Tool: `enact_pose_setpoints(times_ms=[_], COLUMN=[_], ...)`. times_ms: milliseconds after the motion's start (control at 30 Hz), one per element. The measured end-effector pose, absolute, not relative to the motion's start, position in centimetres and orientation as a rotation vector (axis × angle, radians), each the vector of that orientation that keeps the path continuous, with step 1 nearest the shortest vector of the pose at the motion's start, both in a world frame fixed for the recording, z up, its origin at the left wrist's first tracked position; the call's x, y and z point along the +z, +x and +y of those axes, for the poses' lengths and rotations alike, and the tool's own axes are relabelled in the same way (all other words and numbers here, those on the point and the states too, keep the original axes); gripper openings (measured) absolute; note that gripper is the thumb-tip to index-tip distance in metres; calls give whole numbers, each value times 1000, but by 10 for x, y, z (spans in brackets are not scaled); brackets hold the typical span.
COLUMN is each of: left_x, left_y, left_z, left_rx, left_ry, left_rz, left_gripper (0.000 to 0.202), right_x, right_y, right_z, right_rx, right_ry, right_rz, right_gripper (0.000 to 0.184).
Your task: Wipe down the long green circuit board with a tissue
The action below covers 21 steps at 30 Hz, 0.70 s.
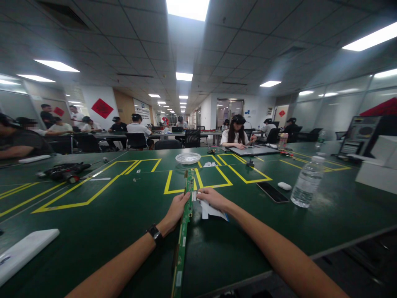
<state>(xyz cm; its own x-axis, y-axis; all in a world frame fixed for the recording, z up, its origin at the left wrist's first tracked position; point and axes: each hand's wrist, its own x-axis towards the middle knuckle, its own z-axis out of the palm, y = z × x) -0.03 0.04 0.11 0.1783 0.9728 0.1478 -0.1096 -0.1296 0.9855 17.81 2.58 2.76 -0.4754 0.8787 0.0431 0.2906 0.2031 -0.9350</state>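
Observation:
A long narrow green circuit board [185, 225] lies lengthwise on the green table [118, 215], running from the near edge toward the far side. My left hand [176, 209] grips the board's left edge about midway, fingers curled around it; a dark watch is on that wrist. My right hand [212, 198] rests just right of the board, fingers pinched on a small white piece at the board's edge. Beneath that hand lies white paper or tape [211, 212].
A white dish [187, 158], a black phone [272, 192], a small white case [284, 186] and a water bottle [307, 182] stand beyond and to the right. A black power tool [63, 171] lies left. A white slab [23, 252] sits near left. Other people sit at surrounding tables.

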Motion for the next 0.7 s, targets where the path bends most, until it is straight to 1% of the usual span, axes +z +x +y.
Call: enact_pose_setpoints(times_ms=[267,700], left_x=[3,6], left_y=[-1,0], left_z=[-1,-9], left_rx=[1178,1117], left_ry=[1364,1490], left_rz=[922,914], left_gripper=[51,53], right_x=[23,15], right_y=[174,173], right_z=[29,31], right_rx=[1281,1222], right_ry=[-1025,-990], right_rz=[-1858,-1876], right_gripper=[15,23])
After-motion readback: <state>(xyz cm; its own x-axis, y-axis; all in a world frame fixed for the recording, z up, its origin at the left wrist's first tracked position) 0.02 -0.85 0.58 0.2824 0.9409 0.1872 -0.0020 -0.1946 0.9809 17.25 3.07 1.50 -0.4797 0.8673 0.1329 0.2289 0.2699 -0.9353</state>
